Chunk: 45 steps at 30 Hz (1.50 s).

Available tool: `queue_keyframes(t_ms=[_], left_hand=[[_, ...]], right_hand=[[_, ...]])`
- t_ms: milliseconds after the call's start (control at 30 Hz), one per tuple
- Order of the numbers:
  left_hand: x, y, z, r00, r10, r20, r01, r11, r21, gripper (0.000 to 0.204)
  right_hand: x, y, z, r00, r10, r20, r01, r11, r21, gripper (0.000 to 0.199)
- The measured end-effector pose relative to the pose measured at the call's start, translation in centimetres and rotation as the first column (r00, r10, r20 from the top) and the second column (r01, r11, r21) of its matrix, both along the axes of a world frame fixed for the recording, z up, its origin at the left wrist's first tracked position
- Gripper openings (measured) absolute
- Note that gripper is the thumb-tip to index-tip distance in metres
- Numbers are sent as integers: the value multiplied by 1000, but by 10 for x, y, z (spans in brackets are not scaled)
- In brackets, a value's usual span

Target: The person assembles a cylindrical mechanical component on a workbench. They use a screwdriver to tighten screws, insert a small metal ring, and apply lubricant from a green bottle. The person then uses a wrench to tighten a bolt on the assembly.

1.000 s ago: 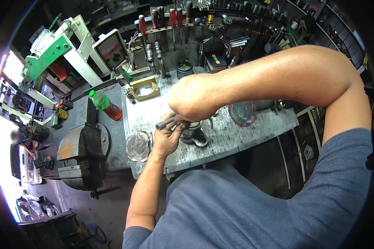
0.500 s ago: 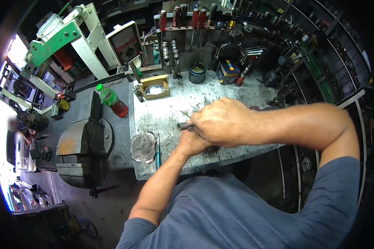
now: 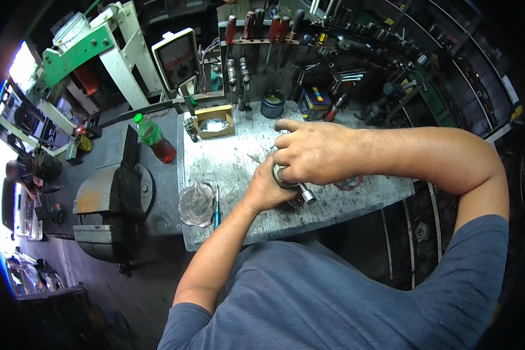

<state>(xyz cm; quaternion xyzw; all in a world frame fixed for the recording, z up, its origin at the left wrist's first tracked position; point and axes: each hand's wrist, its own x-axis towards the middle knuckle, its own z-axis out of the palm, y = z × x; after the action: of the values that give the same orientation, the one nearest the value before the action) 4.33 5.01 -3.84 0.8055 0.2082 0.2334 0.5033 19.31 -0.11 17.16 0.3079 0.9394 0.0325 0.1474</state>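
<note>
Over the metal-topped bench, my left hand [image 3: 267, 185] is closed around a round metal part [image 3: 285, 177], mostly hidden by my fingers. My right hand [image 3: 318, 150] lies across the top of it, its index finger stretched out and the other fingers curled over a metal wrench. The wrench's shiny socket-like end [image 3: 307, 196] sticks out below the right hand, toward me; the rest is covered. Left of my hands, a crumpled grey round cloth or pad [image 3: 196, 204] lies beside a thin blue-handled tool [image 3: 217, 209]. A reddish ring-like thing [image 3: 350, 183] shows partly under my right forearm.
A black vise [image 3: 108, 201] stands on the left bench, near a green-capped bottle [image 3: 154, 139] of red liquid. Toward the back are an open cardboard box [image 3: 214, 121], a dark tub [image 3: 272, 105] and a dark blue box [image 3: 315, 104]. Screwdrivers [image 3: 275, 28] hang in a rack.
The wrench has turned: its protruding end pointed left before and now points toward me and right. My right hand has shifted right and stretched its index finger.
</note>
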Motion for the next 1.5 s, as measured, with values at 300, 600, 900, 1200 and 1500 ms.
queue_keyframes(t_ms=[300, 600, 900, 1200, 1500], left_hand=[[-4, -10, 9, 999, 36, 41, -40, 993, 114, 61], [12, -29, -22, 956, 254, 145, -244, 966, -82, 60], [4, -12, -9, 989, 136, 51, -131, 988, -86, 86], [-2, -16, -2, 976, 157, 151, -180, 972, 149, 61], [14, -33, -1, 951, 275, 143, -273, 961, -32, 80]], right_hand=[[-9, 33, 0, 893, 439, 99, -439, 898, -32, 17], [-19, 3, -24, 971, -164, -177, 186, 976, 117, 14], [3, -2, -5, 999, -17, -45, 22, 994, 105, 6], [-3, 23, 1, 936, 346, 56, -345, 938, -23, 3], [0, 29, -25, 938, 346, -17, -343, 934, 102, 19]])
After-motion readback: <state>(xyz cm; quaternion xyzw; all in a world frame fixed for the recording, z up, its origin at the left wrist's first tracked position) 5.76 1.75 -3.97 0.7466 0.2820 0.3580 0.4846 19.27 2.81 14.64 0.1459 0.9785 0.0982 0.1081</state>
